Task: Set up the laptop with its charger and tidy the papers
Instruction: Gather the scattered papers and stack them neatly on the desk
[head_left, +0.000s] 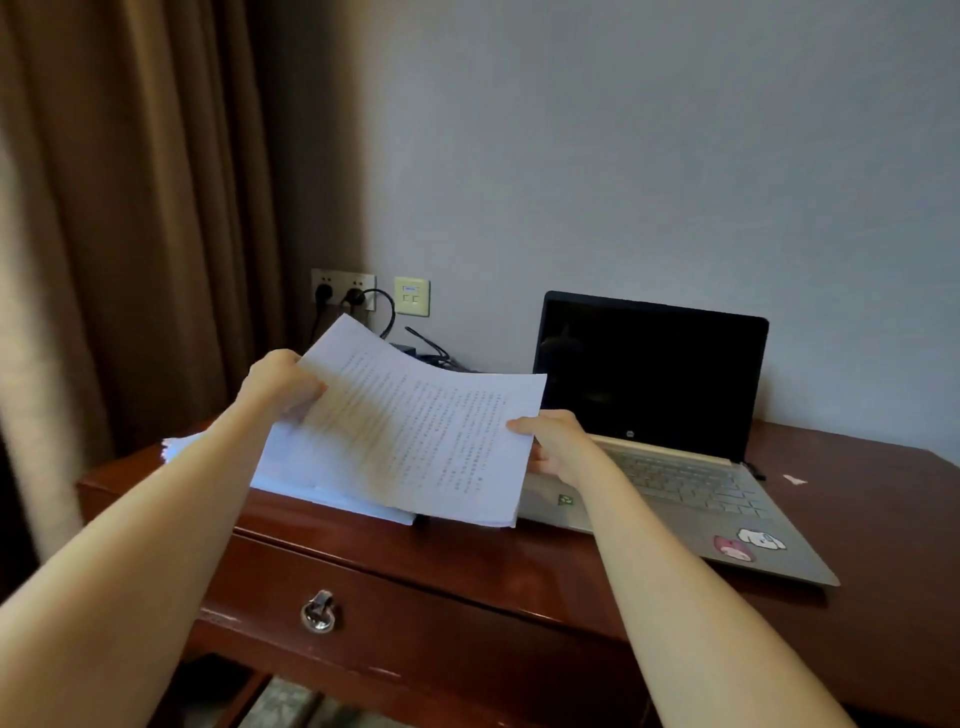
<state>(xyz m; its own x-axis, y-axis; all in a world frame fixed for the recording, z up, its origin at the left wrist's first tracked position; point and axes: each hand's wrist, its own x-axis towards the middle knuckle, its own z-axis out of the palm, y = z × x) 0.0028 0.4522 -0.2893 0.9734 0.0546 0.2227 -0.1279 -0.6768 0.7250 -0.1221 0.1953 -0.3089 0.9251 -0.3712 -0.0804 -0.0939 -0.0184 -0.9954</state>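
While both hands are gripping a sheaf of printed papers (415, 431) above the table (857, 499), the left hand (280, 387) is pinching the far left edge and the right hand (556, 441) is clamping the near right edge, thumb on top. Beneath the lifted sheets, more paper (311, 483) is lying on the table's left part. Just to the right, the open laptop (675, 467) is sitting with a dark screen and stickers on its palm rest. Against the wall, a black charger cable (387, 312) is hanging from a plugged wall socket (343, 291) beside a brown curtain (130, 208).
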